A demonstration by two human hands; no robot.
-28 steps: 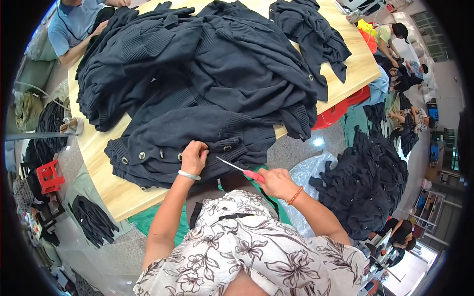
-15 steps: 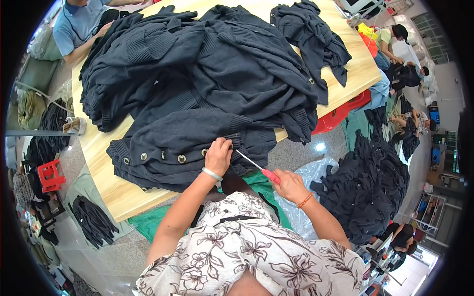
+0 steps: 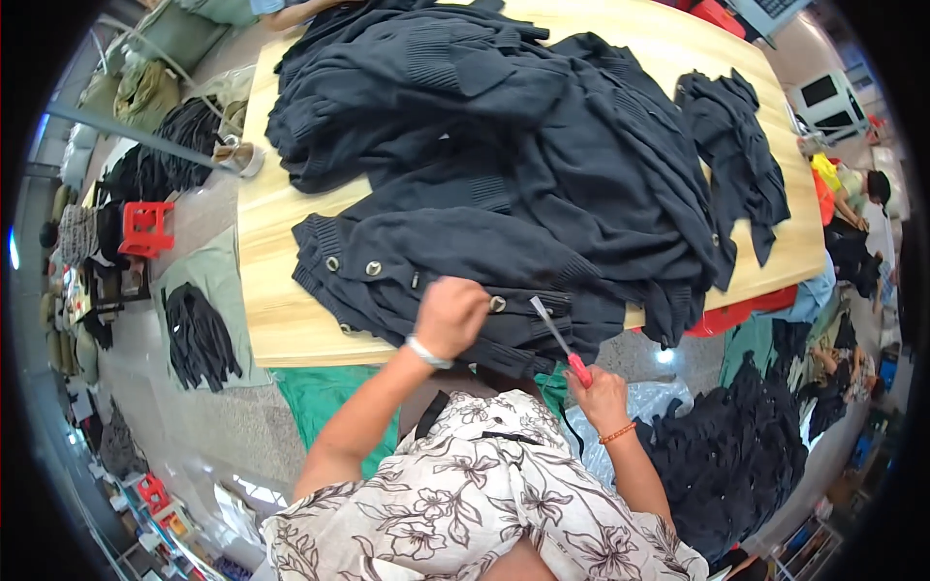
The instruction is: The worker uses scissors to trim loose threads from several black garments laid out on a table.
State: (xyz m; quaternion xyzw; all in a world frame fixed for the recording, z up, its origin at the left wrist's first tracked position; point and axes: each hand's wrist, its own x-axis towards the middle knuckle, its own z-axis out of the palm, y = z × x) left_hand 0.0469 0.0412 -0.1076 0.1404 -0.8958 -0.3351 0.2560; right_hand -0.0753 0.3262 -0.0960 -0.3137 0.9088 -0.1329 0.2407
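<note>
A dark knitted cardigan (image 3: pixel 455 242) lies across the near part of the table, its row of round buttons facing up. My left hand (image 3: pixel 453 315), slightly blurred, rests on this row with curled fingers, just left of a button (image 3: pixel 497 304). Whatever those fingers pinch is hidden. In my right hand (image 3: pixel 601 397) is a red-handled tool (image 3: pixel 579 371) with a slim metal blade. Its blade points up and left, the flat tip over the cardigan's button band, apart from my left hand.
More dark knitwear (image 3: pixel 601 165) is heaped behind on the wooden table (image 3: pixel 266 300), with another garment (image 3: pixel 736 145) at right. A big dark garment pile (image 3: pixel 727 455) sits on the floor at right. Red stools (image 3: pixel 147 229) and dark clothes (image 3: pixel 201 334) are at left. Another person's arm (image 3: pixel 291 15) shows at the far edge.
My left hand has moved left along the button row, away from the blade. The tool's blade now points more steeply upward. The whole view has turned, shifting the table rightward.
</note>
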